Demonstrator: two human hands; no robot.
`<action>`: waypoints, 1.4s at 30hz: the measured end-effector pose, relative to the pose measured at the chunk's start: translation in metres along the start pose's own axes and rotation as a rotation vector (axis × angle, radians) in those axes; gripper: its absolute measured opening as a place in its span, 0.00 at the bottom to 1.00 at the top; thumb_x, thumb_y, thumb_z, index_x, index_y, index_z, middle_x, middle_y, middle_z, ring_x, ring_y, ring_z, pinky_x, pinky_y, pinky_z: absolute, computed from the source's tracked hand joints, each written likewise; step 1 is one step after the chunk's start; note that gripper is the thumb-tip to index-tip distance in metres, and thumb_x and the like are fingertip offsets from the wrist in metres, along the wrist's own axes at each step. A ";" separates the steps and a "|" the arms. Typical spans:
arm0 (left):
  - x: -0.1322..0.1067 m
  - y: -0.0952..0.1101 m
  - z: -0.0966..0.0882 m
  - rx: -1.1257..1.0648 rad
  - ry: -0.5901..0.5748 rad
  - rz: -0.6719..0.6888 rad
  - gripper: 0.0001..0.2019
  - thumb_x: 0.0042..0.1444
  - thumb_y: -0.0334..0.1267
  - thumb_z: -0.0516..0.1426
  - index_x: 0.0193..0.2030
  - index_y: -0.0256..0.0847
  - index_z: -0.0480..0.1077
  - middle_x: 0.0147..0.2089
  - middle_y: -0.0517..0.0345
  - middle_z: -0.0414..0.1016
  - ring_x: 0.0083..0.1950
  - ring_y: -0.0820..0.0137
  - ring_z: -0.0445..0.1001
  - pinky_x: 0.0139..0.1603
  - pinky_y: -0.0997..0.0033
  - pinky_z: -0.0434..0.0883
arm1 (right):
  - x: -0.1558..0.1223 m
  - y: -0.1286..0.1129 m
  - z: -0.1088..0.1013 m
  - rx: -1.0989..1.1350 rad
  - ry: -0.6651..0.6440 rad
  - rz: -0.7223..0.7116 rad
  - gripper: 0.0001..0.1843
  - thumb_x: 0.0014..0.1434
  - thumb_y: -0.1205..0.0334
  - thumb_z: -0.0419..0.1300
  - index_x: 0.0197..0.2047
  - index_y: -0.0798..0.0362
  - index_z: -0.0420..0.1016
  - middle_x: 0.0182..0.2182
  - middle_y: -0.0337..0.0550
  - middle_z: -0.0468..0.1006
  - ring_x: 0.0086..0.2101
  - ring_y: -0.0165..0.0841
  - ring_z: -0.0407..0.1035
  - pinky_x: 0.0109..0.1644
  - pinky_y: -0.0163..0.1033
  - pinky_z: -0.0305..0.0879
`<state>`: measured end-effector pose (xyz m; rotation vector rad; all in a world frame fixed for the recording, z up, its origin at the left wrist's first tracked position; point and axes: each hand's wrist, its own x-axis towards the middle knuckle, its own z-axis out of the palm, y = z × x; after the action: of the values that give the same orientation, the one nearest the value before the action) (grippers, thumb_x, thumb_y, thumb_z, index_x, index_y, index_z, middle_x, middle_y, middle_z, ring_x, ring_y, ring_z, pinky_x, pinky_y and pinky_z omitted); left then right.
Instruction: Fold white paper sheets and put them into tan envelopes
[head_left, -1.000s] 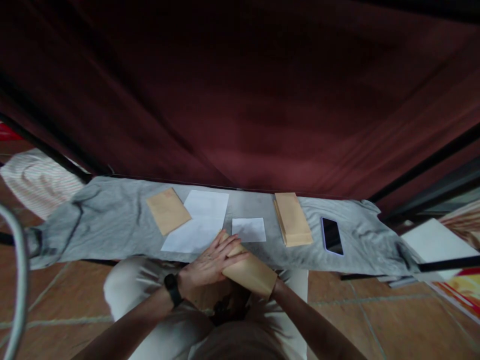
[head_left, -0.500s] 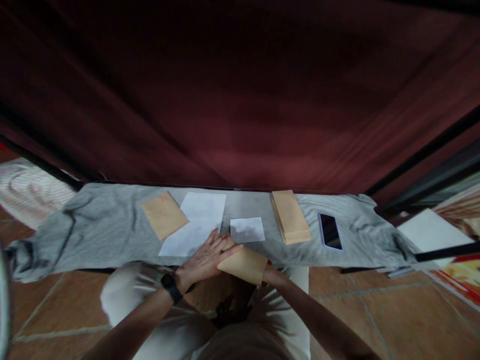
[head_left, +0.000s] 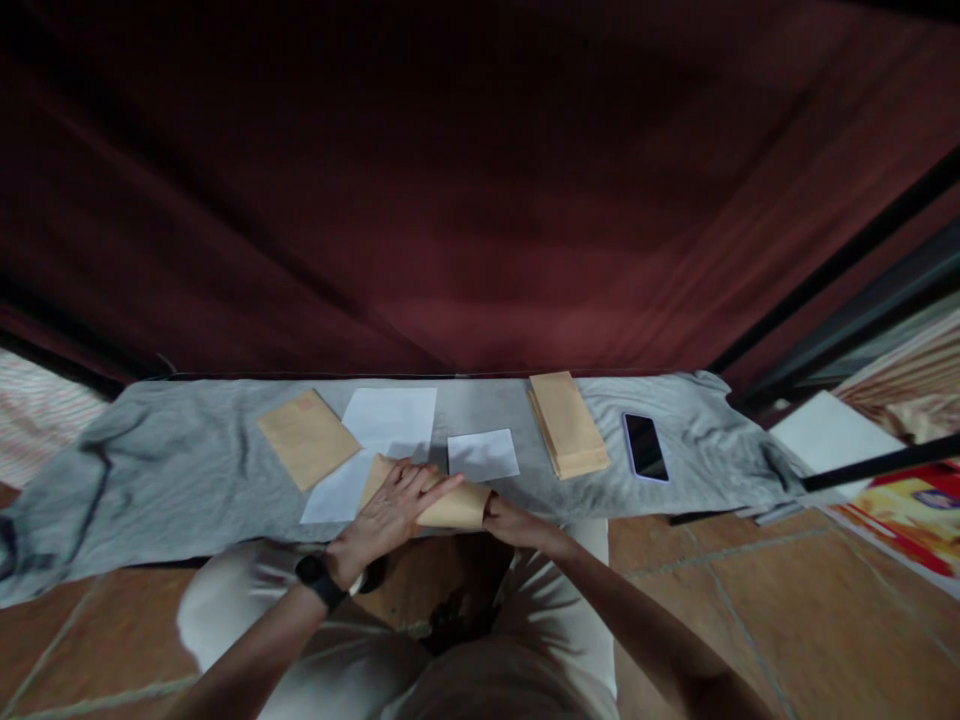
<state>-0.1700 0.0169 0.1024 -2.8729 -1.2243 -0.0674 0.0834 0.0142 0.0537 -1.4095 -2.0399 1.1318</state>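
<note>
A brown paper bag (head_left: 459, 507) lies sideways at the front edge of the cloth-covered table, its mouth facing right. My left hand (head_left: 397, 503) rests across the top of it, fingers stretched out and thumb pointing right; a dark watch is on that wrist. My right hand (head_left: 514, 522) reaches into the bag's mouth, and its fingers are hidden inside. Under the bag's left end is a white sheet of paper (head_left: 394, 415). Just beyond the bag lies a small white card (head_left: 484, 455).
A brown envelope (head_left: 309, 440) overlaps the white sheet on the left. To the right are a stack of folded brown paper bags (head_left: 568, 425) and a phone (head_left: 646, 447). Grey cloth (head_left: 202, 460) covers the narrow table. A dark red curtain (head_left: 465, 250) hangs behind it.
The bag has moved left and forward, farther onto the table. My right hand has come partly out of its mouth. My left hand now lies flatter along it. The view has shifted slightly.
</note>
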 end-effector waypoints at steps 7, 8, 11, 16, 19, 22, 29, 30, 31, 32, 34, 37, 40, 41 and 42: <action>-0.007 -0.038 0.005 -0.069 0.063 -0.199 0.48 0.54 0.40 0.62 0.76 0.49 0.39 0.62 0.46 0.68 0.62 0.53 0.67 0.67 0.51 0.57 | 0.012 0.036 -0.014 0.061 0.169 0.056 0.16 0.64 0.66 0.54 0.51 0.49 0.77 0.43 0.43 0.82 0.41 0.35 0.77 0.49 0.38 0.72; -0.008 -0.042 0.007 -0.085 0.069 -0.225 0.49 0.54 0.41 0.63 0.76 0.48 0.38 0.62 0.46 0.67 0.62 0.53 0.67 0.67 0.51 0.57 | 0.015 0.040 -0.017 0.022 0.223 0.095 0.16 0.65 0.66 0.53 0.53 0.50 0.76 0.45 0.45 0.81 0.42 0.35 0.76 0.50 0.39 0.71; -0.008 -0.053 0.016 -0.118 0.066 -0.284 0.49 0.53 0.42 0.62 0.76 0.49 0.37 0.62 0.47 0.67 0.63 0.54 0.66 0.66 0.51 0.58 | 0.024 0.048 -0.027 -0.165 0.368 0.212 0.16 0.67 0.65 0.54 0.56 0.54 0.72 0.49 0.52 0.79 0.46 0.38 0.75 0.53 0.41 0.70; -0.008 -0.060 0.031 -0.163 0.023 -0.316 0.50 0.52 0.42 0.63 0.76 0.47 0.37 0.60 0.47 0.68 0.62 0.54 0.67 0.65 0.52 0.59 | 0.040 0.048 -0.025 -0.419 0.446 0.328 0.25 0.64 0.55 0.61 0.59 0.62 0.68 0.54 0.65 0.74 0.54 0.48 0.69 0.58 0.48 0.67; -0.008 -0.062 0.036 -0.184 0.018 -0.314 0.51 0.51 0.43 0.63 0.76 0.47 0.37 0.59 0.47 0.69 0.61 0.54 0.68 0.65 0.53 0.59 | 0.048 0.045 -0.017 -0.461 0.440 0.357 0.30 0.60 0.54 0.66 0.59 0.64 0.67 0.55 0.72 0.71 0.54 0.55 0.68 0.56 0.52 0.67; -0.009 -0.064 0.039 -0.190 0.021 -0.312 0.51 0.51 0.44 0.63 0.76 0.46 0.38 0.60 0.46 0.69 0.62 0.53 0.67 0.65 0.53 0.60 | 0.055 0.041 -0.011 -0.463 0.428 0.405 0.31 0.58 0.57 0.67 0.59 0.64 0.66 0.53 0.75 0.71 0.51 0.56 0.71 0.51 0.52 0.70; -0.009 -0.067 0.046 -0.227 0.034 -0.304 0.52 0.50 0.46 0.64 0.76 0.47 0.39 0.61 0.47 0.68 0.63 0.53 0.66 0.65 0.53 0.59 | 0.060 0.041 -0.014 -0.373 0.447 0.480 0.22 0.58 0.61 0.66 0.54 0.60 0.69 0.44 0.62 0.79 0.46 0.48 0.76 0.48 0.44 0.70; -0.009 -0.067 0.046 -0.232 0.035 -0.305 0.52 0.50 0.46 0.64 0.76 0.47 0.39 0.61 0.47 0.68 0.63 0.53 0.66 0.65 0.53 0.59 | 0.059 0.042 -0.016 -0.353 0.443 0.470 0.18 0.59 0.62 0.65 0.51 0.58 0.70 0.43 0.59 0.80 0.45 0.46 0.76 0.48 0.43 0.70; -0.009 -0.067 0.047 -0.235 0.037 -0.306 0.52 0.50 0.46 0.64 0.76 0.48 0.38 0.62 0.47 0.67 0.63 0.53 0.65 0.66 0.53 0.59 | 0.059 0.044 -0.017 -0.329 0.437 0.458 0.14 0.59 0.63 0.64 0.47 0.56 0.72 0.41 0.57 0.80 0.43 0.44 0.76 0.47 0.41 0.70; -0.009 -0.067 0.047 -0.237 0.037 -0.306 0.52 0.50 0.45 0.64 0.76 0.48 0.38 0.62 0.47 0.67 0.64 0.53 0.65 0.66 0.52 0.59 | 0.058 0.045 -0.019 -0.307 0.430 0.445 0.09 0.59 0.63 0.63 0.44 0.55 0.73 0.40 0.54 0.80 0.42 0.43 0.76 0.47 0.40 0.70; -0.009 -0.067 0.046 -0.236 0.035 -0.303 0.52 0.50 0.45 0.64 0.76 0.48 0.38 0.62 0.47 0.66 0.64 0.53 0.65 0.66 0.52 0.58 | 0.054 0.049 -0.024 -0.278 0.419 0.419 0.03 0.60 0.63 0.61 0.38 0.53 0.74 0.39 0.51 0.80 0.41 0.41 0.76 0.46 0.39 0.69; -0.009 -0.067 0.045 -0.225 0.028 -0.300 0.53 0.50 0.44 0.64 0.76 0.47 0.36 0.62 0.46 0.66 0.64 0.53 0.64 0.67 0.52 0.57 | 0.045 0.057 -0.032 -0.197 0.449 0.392 0.04 0.60 0.62 0.58 0.38 0.52 0.73 0.36 0.47 0.79 0.39 0.39 0.75 0.43 0.39 0.70; -0.008 -0.068 0.044 -0.210 0.025 -0.312 0.54 0.50 0.45 0.64 0.76 0.47 0.36 0.63 0.45 0.65 0.65 0.52 0.63 0.66 0.51 0.58 | 0.033 0.068 -0.038 0.089 0.533 0.355 0.08 0.60 0.60 0.55 0.40 0.52 0.72 0.34 0.45 0.77 0.34 0.38 0.73 0.36 0.38 0.72; -0.008 -0.068 0.045 -0.204 0.025 -0.312 0.54 0.49 0.45 0.65 0.76 0.48 0.36 0.63 0.45 0.65 0.65 0.51 0.63 0.66 0.51 0.58 | 0.029 0.071 -0.040 0.184 0.556 0.342 0.10 0.59 0.60 0.54 0.42 0.53 0.72 0.35 0.45 0.77 0.33 0.37 0.73 0.34 0.37 0.72; -0.007 -0.068 0.045 -0.200 0.026 -0.309 0.54 0.49 0.45 0.65 0.76 0.48 0.36 0.63 0.45 0.65 0.65 0.51 0.63 0.66 0.51 0.57 | 0.025 0.073 -0.041 0.267 0.572 0.326 0.12 0.59 0.59 0.53 0.43 0.53 0.72 0.35 0.45 0.77 0.33 0.36 0.73 0.32 0.37 0.72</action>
<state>-0.2227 0.0606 0.0573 -2.7991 -1.7370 -0.2426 0.1446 0.0643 0.0158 -1.7151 -1.2521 0.9308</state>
